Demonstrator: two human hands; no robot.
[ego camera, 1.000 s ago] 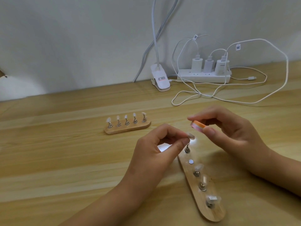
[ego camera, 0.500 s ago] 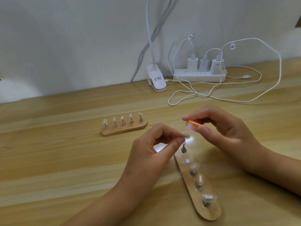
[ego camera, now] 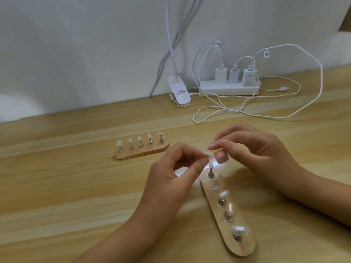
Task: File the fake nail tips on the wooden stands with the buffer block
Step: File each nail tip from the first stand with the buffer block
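The left hand point(ego camera: 171, 173) pinches a small translucent nail tip point(ego camera: 207, 154) between thumb and forefinger above the near oblong wooden stand point(ego camera: 243, 245); the right hand point(ego camera: 260, 149) grips the small orange buffer block point(ego camera: 220, 156) just beside it.

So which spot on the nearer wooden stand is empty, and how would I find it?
On the wooden table, find the wooden stand running toward the viewer at lower right. Second from its far end lies a flat silver disc; unlike its four neighbours, it carries no upright peg or nail tip.
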